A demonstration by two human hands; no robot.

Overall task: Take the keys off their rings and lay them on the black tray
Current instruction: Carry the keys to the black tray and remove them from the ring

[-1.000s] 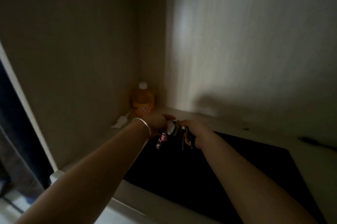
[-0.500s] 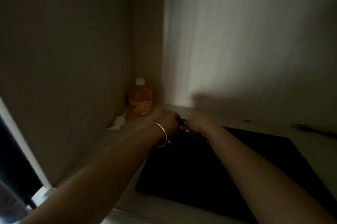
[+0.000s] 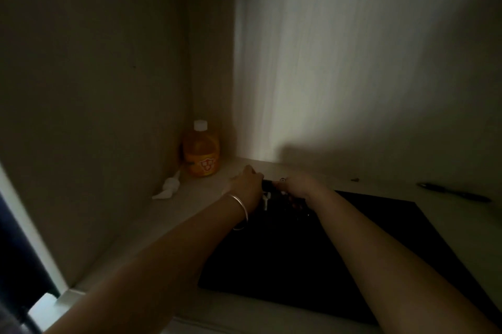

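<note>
A black tray lies on the pale shelf surface in dim light. Over its far left corner both my hands meet. My left hand, with a silver bangle on the wrist, and my right hand both grip a bunch of keys between them. A small white piece of the bunch hangs down by the left hand; the rest is dark and mostly hidden by my fingers. I cannot tell if any loose key lies on the tray.
An orange bottle with a white cap stands in the back corner, a crumpled white tissue beside it. A dark pen lies at the far right. Walls close in on the left and back.
Both hands carried the key bunch farther back and lower, from above the tray's middle to its far left corner. The view shifted with them.
</note>
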